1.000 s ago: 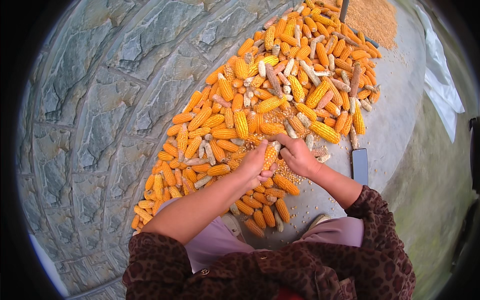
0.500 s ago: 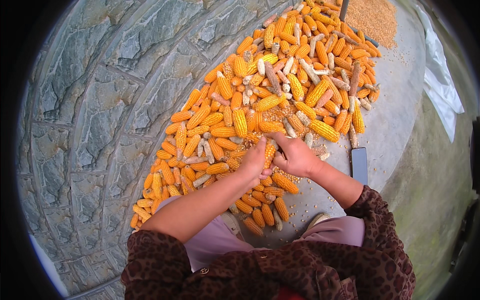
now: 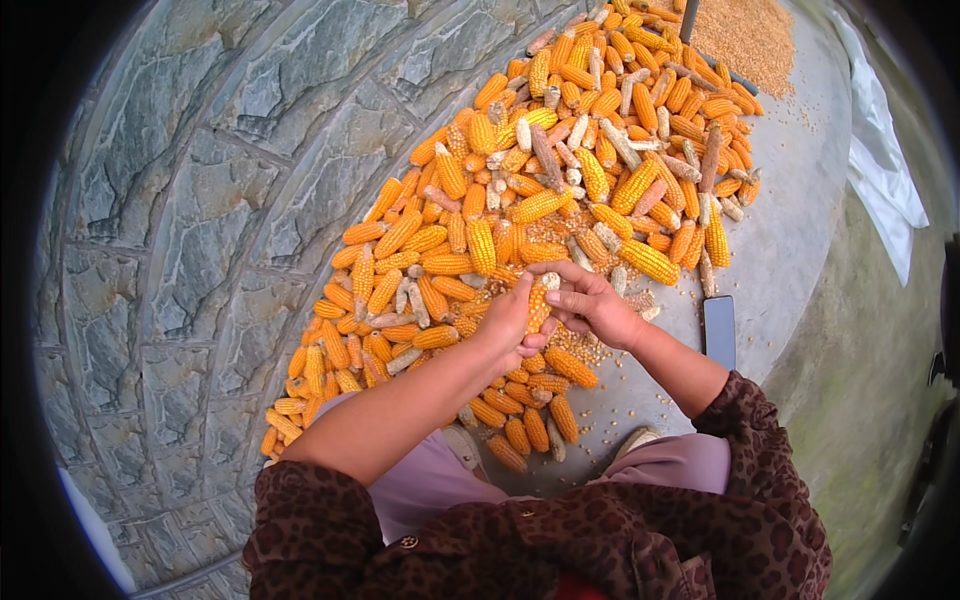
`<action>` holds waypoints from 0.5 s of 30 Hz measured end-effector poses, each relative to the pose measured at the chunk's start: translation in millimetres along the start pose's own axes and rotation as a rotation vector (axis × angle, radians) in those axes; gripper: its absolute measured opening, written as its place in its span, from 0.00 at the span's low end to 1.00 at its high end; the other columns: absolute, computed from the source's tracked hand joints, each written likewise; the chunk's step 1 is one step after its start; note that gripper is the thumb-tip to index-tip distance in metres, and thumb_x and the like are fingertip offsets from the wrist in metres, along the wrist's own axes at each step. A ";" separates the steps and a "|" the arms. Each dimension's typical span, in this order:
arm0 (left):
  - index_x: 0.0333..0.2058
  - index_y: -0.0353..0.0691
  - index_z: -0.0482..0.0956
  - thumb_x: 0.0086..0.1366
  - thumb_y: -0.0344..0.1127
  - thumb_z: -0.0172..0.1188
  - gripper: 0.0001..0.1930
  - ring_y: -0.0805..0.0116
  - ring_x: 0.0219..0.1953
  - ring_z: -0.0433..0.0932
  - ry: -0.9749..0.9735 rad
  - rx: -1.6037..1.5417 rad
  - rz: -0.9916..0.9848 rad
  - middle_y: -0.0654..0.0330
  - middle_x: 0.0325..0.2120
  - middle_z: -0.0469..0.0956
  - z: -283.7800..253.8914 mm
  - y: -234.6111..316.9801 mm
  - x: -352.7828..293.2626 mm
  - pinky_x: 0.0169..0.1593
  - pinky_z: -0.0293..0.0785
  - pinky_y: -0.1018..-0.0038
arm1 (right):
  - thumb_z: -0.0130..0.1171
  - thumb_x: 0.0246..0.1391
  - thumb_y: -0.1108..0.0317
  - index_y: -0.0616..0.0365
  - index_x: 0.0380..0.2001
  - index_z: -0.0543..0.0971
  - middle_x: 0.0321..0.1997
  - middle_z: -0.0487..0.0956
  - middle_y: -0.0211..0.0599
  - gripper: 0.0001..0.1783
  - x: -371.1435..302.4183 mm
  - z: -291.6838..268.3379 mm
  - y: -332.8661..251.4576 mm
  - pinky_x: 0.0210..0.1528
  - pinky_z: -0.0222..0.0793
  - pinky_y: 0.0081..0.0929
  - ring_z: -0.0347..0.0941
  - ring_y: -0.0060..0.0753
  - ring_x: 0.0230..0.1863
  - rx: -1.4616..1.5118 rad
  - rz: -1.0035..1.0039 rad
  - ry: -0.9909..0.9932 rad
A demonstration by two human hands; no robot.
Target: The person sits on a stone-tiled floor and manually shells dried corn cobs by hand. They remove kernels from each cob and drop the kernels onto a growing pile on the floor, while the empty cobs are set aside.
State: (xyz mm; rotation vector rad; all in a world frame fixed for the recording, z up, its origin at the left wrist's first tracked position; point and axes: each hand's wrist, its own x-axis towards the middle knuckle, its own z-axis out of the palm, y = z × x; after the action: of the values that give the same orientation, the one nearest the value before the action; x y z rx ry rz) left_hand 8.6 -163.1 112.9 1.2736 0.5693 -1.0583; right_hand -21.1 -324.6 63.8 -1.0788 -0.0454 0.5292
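An orange ear of corn (image 3: pixel 538 310), tilted upright, is wrapped in the fingers of my left hand (image 3: pixel 505 320). Its upper end shows pale bare cob where kernels are gone. My right hand (image 3: pixel 603 308) is closed about the top and right side of the same ear, thumb laid against it and index finger curving behind its tip. Loose kernels (image 3: pixel 592 350) lie under my hands, among more ears of corn (image 3: pixel 570 366) close to my feet.
A long heap of corn ears (image 3: pixel 480 246), with stripped cobs (image 3: pixel 546 158) among them, runs along a stone wall (image 3: pixel 325 50). Shelled kernels (image 3: pixel 745 38) are piled at the far right. A dark phone (image 3: pixel 719 335) and a white sheet (image 3: pixel 880 150) lie to the right.
My right thumb and fingers have shifted on the ear, leaving more of its pale upper end showing. My left hand keeps its hold in nearly the same place.
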 end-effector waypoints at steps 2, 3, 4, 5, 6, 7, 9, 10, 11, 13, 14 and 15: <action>0.38 0.42 0.66 0.75 0.55 0.32 0.23 0.76 0.10 0.57 0.028 0.004 -0.014 0.60 0.18 0.67 -1.4 -0.7 2.4 0.11 0.46 0.81 | 0.52 0.61 0.67 0.55 0.60 0.67 0.22 0.68 0.26 0.24 0.8 1.5 0.9 0.19 0.51 0.18 0.56 0.17 0.17 0.115 0.023 -0.005; 0.39 0.41 0.66 0.75 0.55 0.33 0.23 0.76 0.10 0.58 0.056 0.033 0.017 0.60 0.18 0.67 -1.6 -2.2 3.3 0.11 0.47 0.80 | 0.51 0.60 0.68 0.55 0.60 0.67 0.22 0.68 0.27 0.24 1.3 0.8 2.2 0.19 0.51 0.18 0.56 0.17 0.17 0.124 0.048 -0.008; 0.39 0.41 0.66 0.75 0.55 0.34 0.23 0.75 0.10 0.58 0.084 0.063 0.047 0.59 0.18 0.67 -0.7 -4.1 3.6 0.11 0.48 0.80 | 0.50 0.58 0.69 0.55 0.59 0.67 0.22 0.68 0.27 0.24 2.0 -0.6 4.1 0.19 0.50 0.18 0.57 0.17 0.17 0.133 0.072 -0.009; 0.40 0.40 0.66 0.74 0.55 0.35 0.23 0.75 0.10 0.59 0.112 0.093 0.078 0.59 0.18 0.67 0.4 -5.6 4.3 0.12 0.48 0.79 | 0.49 0.57 0.70 0.55 0.59 0.67 0.22 0.68 0.28 0.25 2.6 -1.6 5.6 0.19 0.50 0.19 0.57 0.17 0.17 0.142 0.096 -0.011; 0.41 0.40 0.65 0.75 0.55 0.35 0.22 0.75 0.10 0.58 0.135 0.120 0.114 0.59 0.19 0.67 1.9 -6.8 5.5 0.12 0.49 0.79 | 0.47 0.55 0.71 0.55 0.59 0.67 0.22 0.68 0.29 0.26 3.2 -2.0 6.0 0.18 0.50 0.19 0.56 0.17 0.17 0.149 0.104 0.005; 0.42 0.41 0.64 0.75 0.54 0.35 0.21 0.75 0.11 0.57 0.160 0.146 0.150 0.59 0.19 0.67 3.6 -7.7 6.5 0.12 0.49 0.79 | 0.46 0.54 0.72 0.55 0.59 0.66 0.22 0.68 0.29 0.26 4.4 -2.0 6.4 0.18 0.50 0.19 0.56 0.17 0.16 0.156 0.112 0.019; 0.43 0.41 0.64 0.75 0.54 0.35 0.20 0.75 0.11 0.57 0.210 0.209 0.209 0.59 0.19 0.67 5.3 -9.4 8.4 0.13 0.49 0.79 | 0.44 0.52 0.73 0.56 0.58 0.67 0.21 0.68 0.30 0.27 5.1 0.1 5.2 0.18 0.48 0.19 0.55 0.17 0.16 0.151 0.110 0.039; 0.44 0.41 0.64 0.75 0.53 0.35 0.20 0.75 0.11 0.57 0.235 0.246 0.232 0.59 0.19 0.67 5.5 -10.8 10.3 0.13 0.50 0.78 | 0.43 0.52 0.73 0.57 0.57 0.67 0.20 0.67 0.29 0.26 4.1 2.5 2.7 0.18 0.48 0.19 0.54 0.18 0.16 0.139 0.099 0.046; 0.44 0.41 0.64 0.75 0.53 0.35 0.20 0.75 0.10 0.57 0.261 0.282 0.255 0.59 0.19 0.67 5.0 -12.1 12.0 0.13 0.50 0.78 | 0.43 0.52 0.74 0.57 0.56 0.67 0.19 0.66 0.29 0.25 3.4 4.0 1.5 0.18 0.47 0.18 0.54 0.18 0.15 0.126 0.089 0.053; 0.44 0.42 0.65 0.75 0.53 0.35 0.20 0.75 0.11 0.56 0.210 0.319 0.329 0.59 0.19 0.67 3.3 -15.6 15.6 0.13 0.49 0.79 | 0.43 0.51 0.74 0.58 0.56 0.67 0.20 0.66 0.29 0.26 5.8 1.7 10.8 0.18 0.47 0.18 0.54 0.18 0.16 0.089 0.074 0.107; 0.44 0.42 0.65 0.75 0.53 0.35 0.19 0.76 0.11 0.56 0.183 0.337 0.365 0.60 0.19 0.68 3.1 -17.0 17.0 0.13 0.49 0.80 | 0.43 0.51 0.75 0.58 0.56 0.67 0.20 0.67 0.30 0.26 6.9 0.2 15.3 0.18 0.47 0.18 0.55 0.18 0.16 0.070 0.067 0.135; 0.44 0.42 0.65 0.75 0.52 0.34 0.19 0.76 0.11 0.56 0.145 0.278 0.302 0.60 0.19 0.68 1.7 -17.3 18.1 0.13 0.48 0.80 | 0.43 0.51 0.75 0.57 0.57 0.67 0.21 0.68 0.31 0.26 6.3 -3.2 18.1 0.18 0.48 0.18 0.57 0.18 0.16 0.115 0.060 0.100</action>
State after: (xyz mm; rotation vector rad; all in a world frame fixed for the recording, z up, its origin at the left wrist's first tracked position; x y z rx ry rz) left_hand 1.2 -169.4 89.8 1.6329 0.3300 -0.8145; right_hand -21.7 -318.0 45.5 -0.9951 0.1048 0.5246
